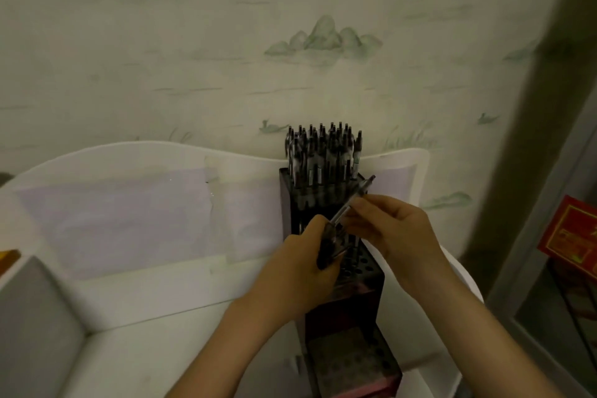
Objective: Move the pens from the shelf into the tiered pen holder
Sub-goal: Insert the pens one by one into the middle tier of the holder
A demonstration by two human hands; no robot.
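Observation:
A dark tiered pen holder stands on the white shelf against the wall. Its top tier is packed with several upright black pens. Lower tiers show rows of open holes. My left hand grips a small bundle of dark pens over the middle tier. My right hand pinches one pen that slants up to the right out of that bundle, its tip near the top tier.
The shelf has a white curved back panel with pale paper taped on it. A grey box side stands at the left. A red packet sits behind a glass door at the right. Patterned wallpaper fills the background.

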